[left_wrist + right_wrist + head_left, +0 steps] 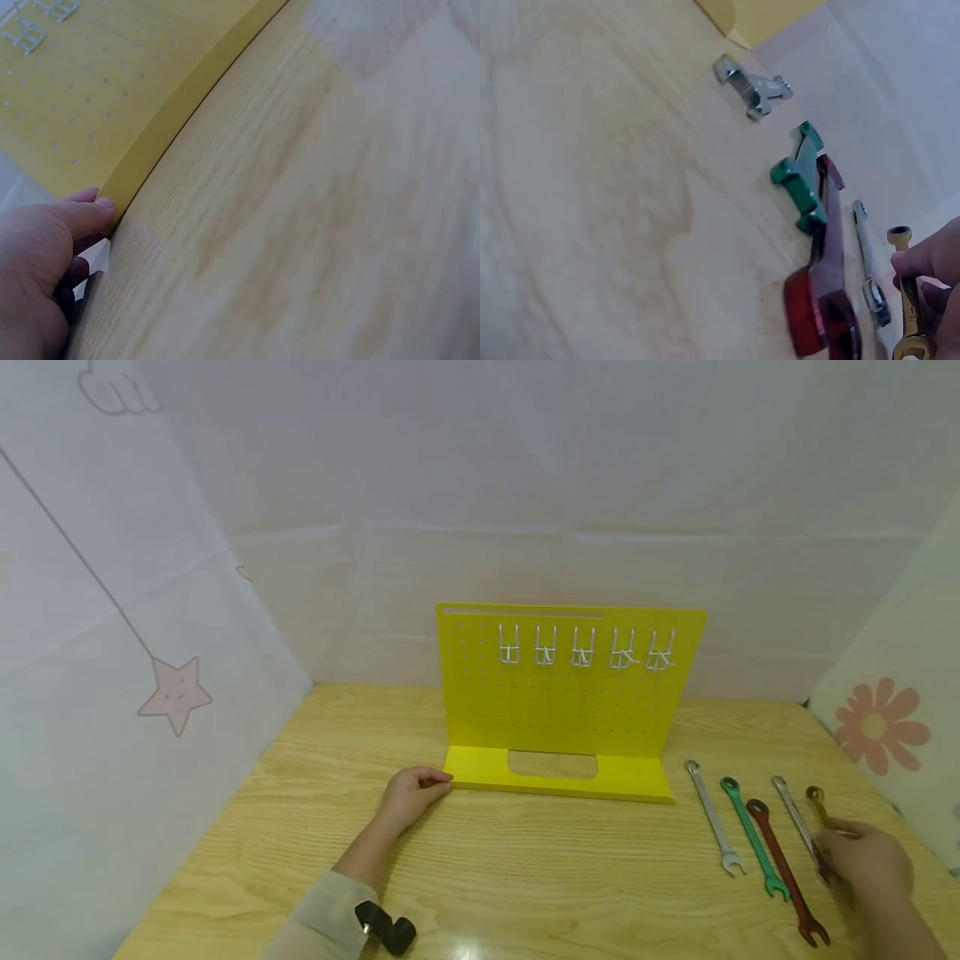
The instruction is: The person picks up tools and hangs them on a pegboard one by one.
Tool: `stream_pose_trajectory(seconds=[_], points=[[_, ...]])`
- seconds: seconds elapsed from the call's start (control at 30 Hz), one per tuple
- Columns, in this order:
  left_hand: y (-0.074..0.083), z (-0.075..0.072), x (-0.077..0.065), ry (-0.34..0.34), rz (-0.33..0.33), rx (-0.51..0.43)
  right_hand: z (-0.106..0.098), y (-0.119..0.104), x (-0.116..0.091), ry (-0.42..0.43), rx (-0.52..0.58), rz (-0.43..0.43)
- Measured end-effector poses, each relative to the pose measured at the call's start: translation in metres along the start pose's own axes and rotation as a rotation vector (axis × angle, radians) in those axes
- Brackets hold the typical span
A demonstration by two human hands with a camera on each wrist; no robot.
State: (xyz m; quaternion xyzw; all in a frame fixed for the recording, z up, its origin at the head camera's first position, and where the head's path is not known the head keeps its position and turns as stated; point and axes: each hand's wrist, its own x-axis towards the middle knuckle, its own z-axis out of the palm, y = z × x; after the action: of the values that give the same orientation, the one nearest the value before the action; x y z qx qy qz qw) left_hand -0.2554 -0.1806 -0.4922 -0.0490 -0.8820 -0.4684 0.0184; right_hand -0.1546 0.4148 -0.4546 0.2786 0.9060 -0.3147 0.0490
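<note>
Head view, left hand: the left hand (408, 797) pinches the front left corner of the yellow pegboard (555, 706), the forearm reaching in from below.
Left wrist close-up: the thumb lies against the front lip of the base, with fingers curled behind the corner.
Right hand: the right hand (870, 860), a little blurred, grips the gold wrench (910, 300) at the far right of the row, thumb and fingers around its shaft; whether that wrench touches the worktop (525, 868) cannot be told.
Gold wrench's ends: one ring end points away from the person, past the fingers; the other end shows below the hand in the right wrist view.
Pegboard: it stands upright at the back of the worktop, its flat base towards the person, with a rounded cut-out in the middle.
Hooks: five white metal hooks (582, 657) sit in a row near the top edge.
Wrenches lying, left to right: a long silver wrench (708, 814) near the base's right end, a green wrench (752, 835), a red wrench (783, 864), then a second silver wrench (799, 822) just beside the right hand, which partly covers its lower end.
Left sleeve: a black device (386, 928) sits at the pale cuff (330, 910).
Backdrop: pale cloth (525, 460) with a pink star (176, 695) at left and a reddish flower (881, 727) at right.
</note>
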Motion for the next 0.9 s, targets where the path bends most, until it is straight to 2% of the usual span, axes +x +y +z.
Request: stream_pose_trajectory(seconds=[0.13, 0.33, 0.6, 0.9], points=[[0.000, 0.001, 0.000, -0.005, -0.008, -0.002, -0.003, -0.006, -0.002, 0.049, 0.104, 0.011], [0.002, 0.001, 0.000, -0.004, -0.012, -0.001, -0.010, -0.020, -0.002, 0.088, 0.170, -0.053], [0.004, 0.001, -0.001, 0.002, -0.006, 0.001, -0.009, -0.045, -0.005, 0.005, 0.274, -0.164], [0.004, 0.000, -0.003, 0.007, -0.012, 0.006, 0.016, -0.087, -0.019, -0.074, 0.507, -0.335]])
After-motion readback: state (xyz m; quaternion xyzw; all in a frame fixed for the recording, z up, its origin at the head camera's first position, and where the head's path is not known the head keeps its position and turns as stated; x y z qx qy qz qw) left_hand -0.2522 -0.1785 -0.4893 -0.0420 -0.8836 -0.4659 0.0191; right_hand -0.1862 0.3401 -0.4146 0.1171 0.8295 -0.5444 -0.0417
